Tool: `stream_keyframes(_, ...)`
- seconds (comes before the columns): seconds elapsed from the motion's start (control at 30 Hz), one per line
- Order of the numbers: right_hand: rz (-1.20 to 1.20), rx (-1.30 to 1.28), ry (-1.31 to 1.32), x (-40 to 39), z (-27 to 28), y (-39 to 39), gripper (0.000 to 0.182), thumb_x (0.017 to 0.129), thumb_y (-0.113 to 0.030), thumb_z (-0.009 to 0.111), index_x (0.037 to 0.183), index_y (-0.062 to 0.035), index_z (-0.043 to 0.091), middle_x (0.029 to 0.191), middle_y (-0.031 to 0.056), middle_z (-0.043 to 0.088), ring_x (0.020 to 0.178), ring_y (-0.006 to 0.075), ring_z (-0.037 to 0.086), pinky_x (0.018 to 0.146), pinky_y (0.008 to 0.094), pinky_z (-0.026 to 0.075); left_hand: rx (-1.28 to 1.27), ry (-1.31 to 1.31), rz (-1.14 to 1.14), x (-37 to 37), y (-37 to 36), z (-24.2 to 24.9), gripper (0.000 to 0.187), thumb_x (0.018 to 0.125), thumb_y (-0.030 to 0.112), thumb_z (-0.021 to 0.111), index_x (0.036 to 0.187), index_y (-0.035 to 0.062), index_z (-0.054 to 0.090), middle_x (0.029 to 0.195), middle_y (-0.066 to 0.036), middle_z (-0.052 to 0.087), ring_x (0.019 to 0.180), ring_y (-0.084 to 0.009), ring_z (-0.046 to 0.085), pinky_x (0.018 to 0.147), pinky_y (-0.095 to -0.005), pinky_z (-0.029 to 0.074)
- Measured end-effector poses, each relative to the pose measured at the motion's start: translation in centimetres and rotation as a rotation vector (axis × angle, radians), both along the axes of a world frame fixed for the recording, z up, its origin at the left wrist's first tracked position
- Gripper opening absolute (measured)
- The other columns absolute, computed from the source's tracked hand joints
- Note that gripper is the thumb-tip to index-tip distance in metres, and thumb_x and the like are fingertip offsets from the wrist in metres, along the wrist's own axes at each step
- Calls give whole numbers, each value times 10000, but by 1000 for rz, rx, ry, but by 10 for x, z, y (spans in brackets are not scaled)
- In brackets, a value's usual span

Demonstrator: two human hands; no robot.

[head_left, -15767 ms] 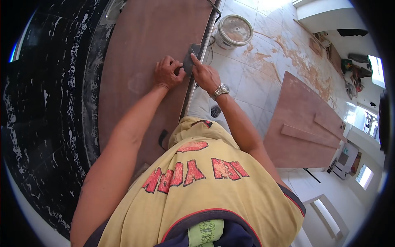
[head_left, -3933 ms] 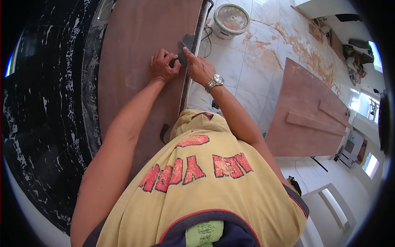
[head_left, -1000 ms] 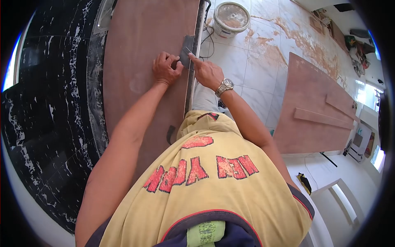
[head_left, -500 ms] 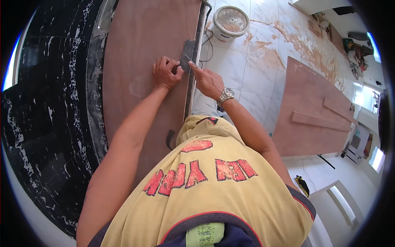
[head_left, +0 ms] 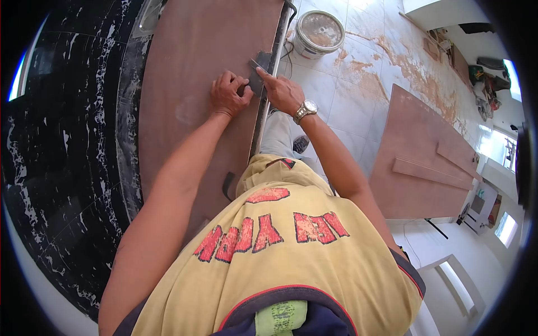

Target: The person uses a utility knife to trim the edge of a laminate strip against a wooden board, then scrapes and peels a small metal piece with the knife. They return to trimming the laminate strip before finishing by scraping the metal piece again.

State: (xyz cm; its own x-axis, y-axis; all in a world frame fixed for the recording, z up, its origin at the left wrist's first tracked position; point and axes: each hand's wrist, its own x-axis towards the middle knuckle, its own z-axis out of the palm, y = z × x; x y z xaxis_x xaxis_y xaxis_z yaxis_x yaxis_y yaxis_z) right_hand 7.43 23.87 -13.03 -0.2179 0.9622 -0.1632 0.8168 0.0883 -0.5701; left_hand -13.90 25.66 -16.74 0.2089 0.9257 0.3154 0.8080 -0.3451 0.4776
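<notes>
A dark grey strip [head_left: 259,74] lies across the right edge of a reddish-brown board [head_left: 196,61]. My left hand [head_left: 228,94] rests on the board with its fingers curled, thumb and fingertips at the strip's left side. In my right hand [head_left: 284,94] is a thin, narrow blade [head_left: 255,64], its handle end hidden by the fingers. The index finger stretches along the blade, whose tip meets the far part of the strip. A metal watch [head_left: 306,111] circles my right wrist.
A lidded bucket [head_left: 319,32] stands on dusty white floor tiles [head_left: 358,106]. To the right lies another brown panel [head_left: 417,162] with two narrow strips on it. Black veined marble [head_left: 61,145] runs along the left. A dark curved strip [head_left: 228,183] lies near my waist.
My right hand has moved the blade forward along the dark strip, toward its far end. The left hand has shifted slightly forward. The camera view has tilted a little.
</notes>
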Motion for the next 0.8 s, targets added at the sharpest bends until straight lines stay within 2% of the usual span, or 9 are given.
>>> stream_keyframes(0.17,15,-162,3,31,25,-53,568,1025,-207,601,1580,-302,525,919,171,714,867,387,709,779,516,561,-10,-26,2,-1,-3,-6,172,734,306,765,883,221,764,937,-10,603,925,-242,637,804,-429,482)
stream_keyframes(0.2,-40,-94,139,34,24,-55,611,1006,-172,638,1596,-272,511,908,145,694,829,358,691,797,478,556,-24,-10,5,-1,-3,-1,174,732,302,772,884,218,766,940,-6,609,930,-238,639,807,-425,483)
stream_keyframes(0.3,-81,-35,374,34,18,-43,613,1015,-162,628,1608,-247,500,909,119,675,812,318,665,811,440,548,-38,1,19,-2,-2,2,176,731,301,776,885,217,770,940,-2,614,933,-235,643,803,-420,486)
stream_keyframes(0.33,-88,-98,452,30,10,-35,615,1026,-158,620,1623,-214,481,904,111,682,832,258,654,824,405,538,-39,-3,18,-1,-1,1,177,731,303,775,885,217,772,939,-1,614,932,-234,643,800,-419,486)
stream_keyframes(0.43,-117,-311,601,25,6,-26,610,1096,-175,547,1680,-210,375,967,38,707,744,85,618,632,273,551,-11,-2,7,-1,1,-5,176,733,300,775,888,216,771,939,1,612,928,-235,647,789,-418,486)
stream_keyframes(0.53,-233,-521,683,22,11,-30,587,1111,-186,499,1683,-206,368,982,50,731,663,95,623,601,278,552,-8,-35,5,-2,0,-6,177,737,325,753,892,237,756,929,-4,586,921,-230,630,805,-423,473)
stream_keyframes(0.63,-265,-564,749,24,8,-31,588,1109,-182,498,1682,-209,369,943,46,718,610,103,630,554,281,552,-13,-17,8,-1,-1,-2,175,739,293,771,897,218,760,936,2,609,930,-239,650,797,-422,490)
stream_keyframes(0.8,-293,-647,808,25,15,-28,585,1106,-188,498,1677,-231,378,857,27,674,616,109,647,519,278,561,-39,-7,8,-2,-1,2,177,751,304,766,906,219,758,936,-5,602,937,-245,648,820,-424,490)
